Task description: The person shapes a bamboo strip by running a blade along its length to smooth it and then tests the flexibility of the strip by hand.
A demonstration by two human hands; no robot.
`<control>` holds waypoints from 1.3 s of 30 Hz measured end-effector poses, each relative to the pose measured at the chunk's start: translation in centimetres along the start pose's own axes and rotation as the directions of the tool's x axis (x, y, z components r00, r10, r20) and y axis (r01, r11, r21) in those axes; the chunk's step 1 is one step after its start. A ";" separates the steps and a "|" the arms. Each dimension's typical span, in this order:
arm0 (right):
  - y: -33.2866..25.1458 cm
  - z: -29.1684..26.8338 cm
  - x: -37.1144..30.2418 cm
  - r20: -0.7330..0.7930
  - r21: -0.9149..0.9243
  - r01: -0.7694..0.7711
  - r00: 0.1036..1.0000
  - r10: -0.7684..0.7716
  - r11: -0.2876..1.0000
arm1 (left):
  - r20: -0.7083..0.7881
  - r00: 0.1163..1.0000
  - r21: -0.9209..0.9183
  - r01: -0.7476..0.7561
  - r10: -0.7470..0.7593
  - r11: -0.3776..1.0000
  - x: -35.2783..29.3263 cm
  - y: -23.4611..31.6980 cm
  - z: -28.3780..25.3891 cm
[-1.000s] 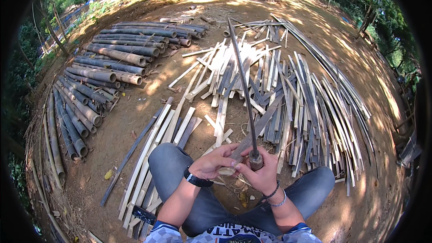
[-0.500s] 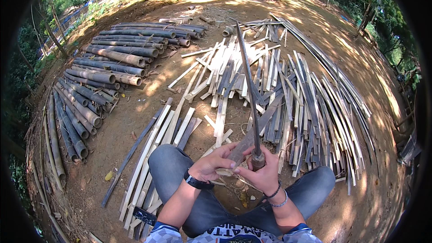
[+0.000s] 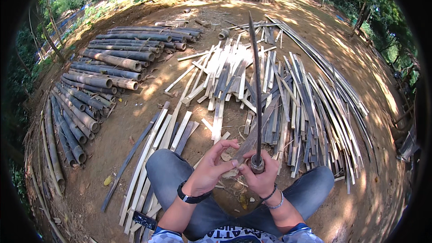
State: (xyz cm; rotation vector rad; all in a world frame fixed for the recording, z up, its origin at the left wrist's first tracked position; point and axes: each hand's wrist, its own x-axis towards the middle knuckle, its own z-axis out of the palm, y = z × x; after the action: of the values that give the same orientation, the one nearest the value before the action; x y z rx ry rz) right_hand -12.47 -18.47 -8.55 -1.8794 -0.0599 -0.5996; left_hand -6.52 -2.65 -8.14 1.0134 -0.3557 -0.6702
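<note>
My right hand [image 3: 262, 173] is closed round the short, dark handle of a long-bladed knife [image 3: 257, 85]. Its narrow blade points up and away from me. Beside the knife, a brown bamboo slat [image 3: 249, 145] slants away to the right, its near end between my hands, and my right thumb and fingertips lie against it. My left hand [image 3: 214, 167] has its fingers spread, with the thumb close to the slat's near end; whether they touch is hard to tell. Pale and dark bamboo slats [image 3: 315, 121] lie heaped beyond my knees.
Thick bamboo poles [image 3: 112, 56] lie in rows on the left. Another bundle of slats [image 3: 148, 175] lies beside my left knee, with a dark phone [image 3: 145, 220] on it. Long strips [image 3: 310, 51] curve along the far right. Trees border the dirt ground.
My left hand has loosened its pinch on the slat and its fingers have opened. The knife blade has swung more upright. The whole view has shifted slightly.
</note>
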 end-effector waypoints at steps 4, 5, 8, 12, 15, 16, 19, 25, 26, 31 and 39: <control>0.2 -0.7 0.2 -0.027 0.009 0.026 0.999 -0.025 1.000 | -0.050 0.991 0.221 -0.114 0.128 0.969 -0.9 0.5 1.7; 0.2 -0.8 0.2 -0.034 0.022 0.017 0.999 -0.016 1.000 | -0.063 0.984 0.282 -0.142 0.166 0.949 -1.1 0.6 2.0; 0.2 -1.3 0.1 -0.055 0.011 0.028 0.998 -0.028 1.000 | -0.036 0.971 0.364 -0.209 0.238 0.908 -1.9 0.2 2.6; 0.2 -1.7 0.0 -0.082 0.014 0.028 0.996 -0.027 0.999 | -0.085 0.919 0.489 -0.298 0.385 0.820 -2.2 -0.9 3.9; 0.2 -2.2 0.1 -0.091 0.043 0.028 0.996 -0.024 0.999 | -0.080 0.825 0.644 -0.386 0.560 0.660 -2.0 -1.9 4.8; 0.1 -2.3 0.2 -0.090 0.050 0.017 0.996 -0.012 0.999 | -0.035 0.768 0.737 -0.413 0.640 0.536 -1.7 -2.3 4.7; -0.1 -2.6 0.4 -0.095 0.084 -0.004 0.995 0.012 0.996 | 0.112 0.634 0.846 -0.465 0.765 0.261 -1.1 -2.9 4.7; 0.1 -2.7 0.6 -0.136 0.122 0.010 0.991 0.007 0.992 | 0.206 0.564 0.849 -0.509 0.799 0.140 -0.2 -3.1 4.5; 0.0 -2.8 0.6 -0.133 0.120 0.005 0.991 0.011 0.993 | 0.207 0.568 0.848 -0.510 0.797 0.143 -0.2 -3.0 4.5; 0.8 -3.5 0.7 -0.061 0.179 -0.050 0.996 0.061 0.983 | 0.292 0.516 0.837 -0.545 0.805 0.045 0.6 -2.9 4.2; 0.4 -3.9 1.1 -0.002 0.179 -0.063 0.998 0.064 0.982 | 0.311 0.436 0.835 -0.549 0.844 -0.024 0.9 -3.6 3.7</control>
State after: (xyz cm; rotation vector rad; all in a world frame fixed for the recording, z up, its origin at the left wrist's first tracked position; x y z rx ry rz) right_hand -12.82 -22.36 -7.34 -1.6981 -0.0470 -0.5402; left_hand -9.14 -6.96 -9.43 1.6687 -0.9535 0.8490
